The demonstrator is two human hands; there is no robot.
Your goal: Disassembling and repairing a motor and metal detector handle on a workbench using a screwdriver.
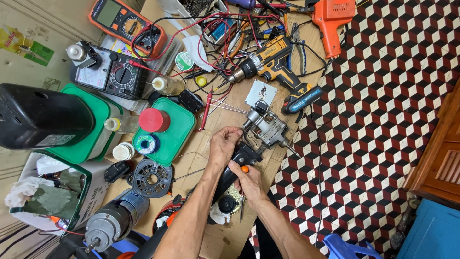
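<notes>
Hands: left point(224, 144) pinches wires by small motor point(266, 127); right point(249, 180) apparently grips black tool point(237, 165).

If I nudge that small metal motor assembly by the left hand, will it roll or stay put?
The motor assembly probably stays put: its boxy frame lies flat on the board. It looks dense and heavy. Wires near the left hand may tug it.

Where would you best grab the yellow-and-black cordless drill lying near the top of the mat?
Probably by the cordless drill's handle, which slants toward the lower right and ends in a battery base. Come from above on the right: tangled red and black leads crowd the chuck end.
</notes>
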